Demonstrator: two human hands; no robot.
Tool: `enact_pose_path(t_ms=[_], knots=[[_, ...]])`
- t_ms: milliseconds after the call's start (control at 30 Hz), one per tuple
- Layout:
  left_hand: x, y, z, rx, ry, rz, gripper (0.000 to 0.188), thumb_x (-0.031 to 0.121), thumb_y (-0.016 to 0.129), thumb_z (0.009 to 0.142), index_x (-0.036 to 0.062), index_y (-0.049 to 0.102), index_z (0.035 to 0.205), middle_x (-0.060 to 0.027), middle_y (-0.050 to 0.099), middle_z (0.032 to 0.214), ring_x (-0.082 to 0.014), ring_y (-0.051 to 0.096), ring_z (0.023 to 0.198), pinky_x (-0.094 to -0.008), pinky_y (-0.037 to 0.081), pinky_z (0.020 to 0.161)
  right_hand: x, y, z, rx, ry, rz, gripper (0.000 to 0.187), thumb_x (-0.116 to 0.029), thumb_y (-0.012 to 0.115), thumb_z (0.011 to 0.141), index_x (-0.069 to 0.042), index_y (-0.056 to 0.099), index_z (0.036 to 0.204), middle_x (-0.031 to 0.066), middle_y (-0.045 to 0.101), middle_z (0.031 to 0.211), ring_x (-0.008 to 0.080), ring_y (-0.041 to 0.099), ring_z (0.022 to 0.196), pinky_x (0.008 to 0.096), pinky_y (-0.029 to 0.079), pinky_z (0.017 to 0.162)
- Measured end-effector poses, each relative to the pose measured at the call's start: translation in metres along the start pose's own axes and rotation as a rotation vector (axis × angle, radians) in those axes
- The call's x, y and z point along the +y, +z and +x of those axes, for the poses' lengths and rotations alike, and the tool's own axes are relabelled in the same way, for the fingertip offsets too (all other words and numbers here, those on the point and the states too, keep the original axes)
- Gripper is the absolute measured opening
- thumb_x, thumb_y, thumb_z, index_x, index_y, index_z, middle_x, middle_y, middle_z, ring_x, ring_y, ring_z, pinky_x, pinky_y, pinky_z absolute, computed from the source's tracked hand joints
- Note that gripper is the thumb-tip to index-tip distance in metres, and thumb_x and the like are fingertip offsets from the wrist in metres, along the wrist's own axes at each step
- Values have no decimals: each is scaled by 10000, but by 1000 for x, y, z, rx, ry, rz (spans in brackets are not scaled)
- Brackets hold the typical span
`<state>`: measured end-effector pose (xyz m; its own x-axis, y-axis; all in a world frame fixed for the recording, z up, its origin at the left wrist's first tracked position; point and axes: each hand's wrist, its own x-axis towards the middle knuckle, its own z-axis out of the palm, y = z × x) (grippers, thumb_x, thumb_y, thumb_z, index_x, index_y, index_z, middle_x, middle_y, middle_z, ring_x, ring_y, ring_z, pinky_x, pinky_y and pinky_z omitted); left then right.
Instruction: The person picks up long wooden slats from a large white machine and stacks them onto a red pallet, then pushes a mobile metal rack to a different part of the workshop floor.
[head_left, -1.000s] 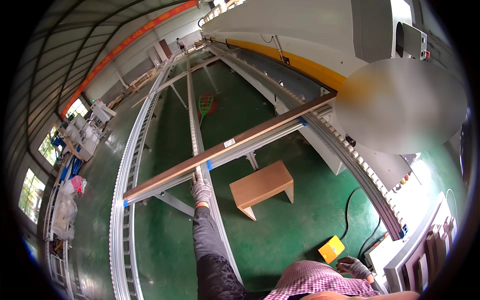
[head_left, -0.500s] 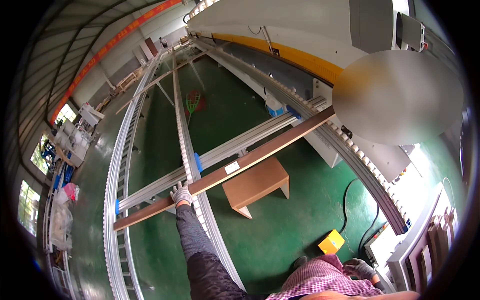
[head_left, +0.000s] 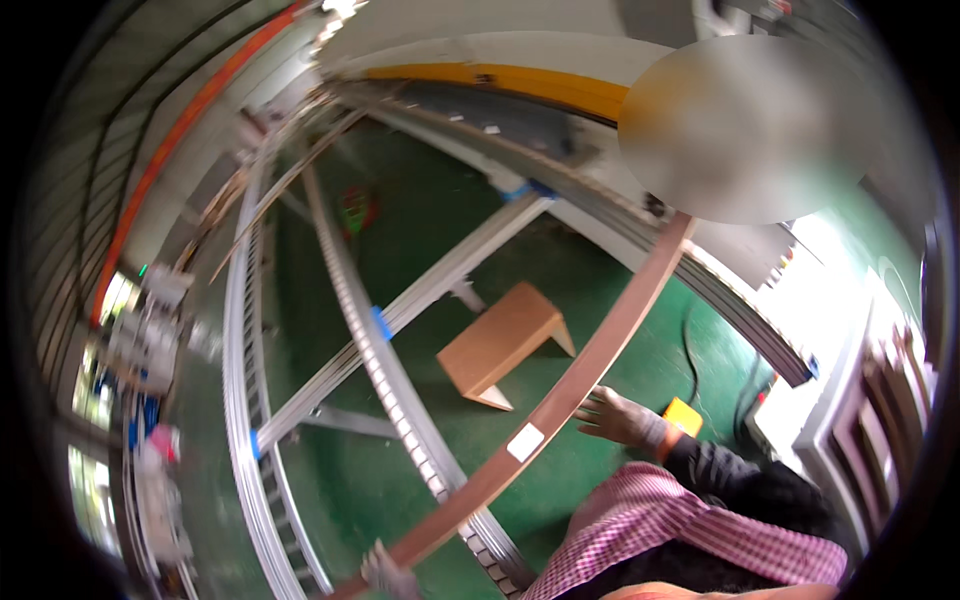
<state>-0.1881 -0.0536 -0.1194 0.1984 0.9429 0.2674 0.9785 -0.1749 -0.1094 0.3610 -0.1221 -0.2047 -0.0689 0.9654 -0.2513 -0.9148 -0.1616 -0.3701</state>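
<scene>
Slantwise, a long, narrow brown board [head_left: 597, 367] spans the view, its far end over the right-hand roller rail [head_left: 752, 318] and its near part crossing the middle roller rail [head_left: 402, 430]. A white label [head_left: 525, 442] sits on its face. At the lower edge, the gloved left hand [head_left: 390, 574] lies at the board's near end, blurred; whether its fingers close round it I cannot tell. The gloved right hand [head_left: 622, 418] is open and empty, fingers extended and slightly spread, tips right by the board's edge; contact is unclear. Beyond the board stands a brown step stool [head_left: 503, 335] on the green floor [head_left: 440, 232], near a metal crossbar [head_left: 455, 262]. Just beside the right hand is a yellow box [head_left: 684, 414].
</scene>
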Motion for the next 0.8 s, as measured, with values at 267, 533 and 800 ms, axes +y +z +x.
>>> enact_pose_path(t_ms=[267, 533, 800], knots=[[17, -44, 16, 7, 162, 80, 446, 305, 754, 680, 179, 622, 1087, -116, 616, 1034, -353, 568, 1058, -579, 296, 1094, 53, 72, -62, -208, 117, 288, 476, -210, 643, 944, -206, 451, 1380, 68, 570, 1343, 270, 602, 1189, 449, 592, 904], [223, -102, 163, 187, 780, -84, 521, 318, 759, 663, 182, 600, 1139, -112, 597, 1060, -341, 562, 1074, -582, 301, 1092, -12, 76, -165, -299, -388, -232, 772, -144, 657, 933, -223, 194, 1546, 152, 357, 1525, 301, 407, 1376, 511, 412, 1088], [447, -156, 190, 368, 1223, -220, 596, 332, 764, 645, 184, 578, 1192, -109, 577, 1087, -328, 556, 1091, -585, 306, 1091, -71, 35, -330, 70, -1199, 89, 856, -367, 693, 905, -237, 154, 1557, 86, 425, 1491, 262, 394, 1389, 516, 371, 1102]])
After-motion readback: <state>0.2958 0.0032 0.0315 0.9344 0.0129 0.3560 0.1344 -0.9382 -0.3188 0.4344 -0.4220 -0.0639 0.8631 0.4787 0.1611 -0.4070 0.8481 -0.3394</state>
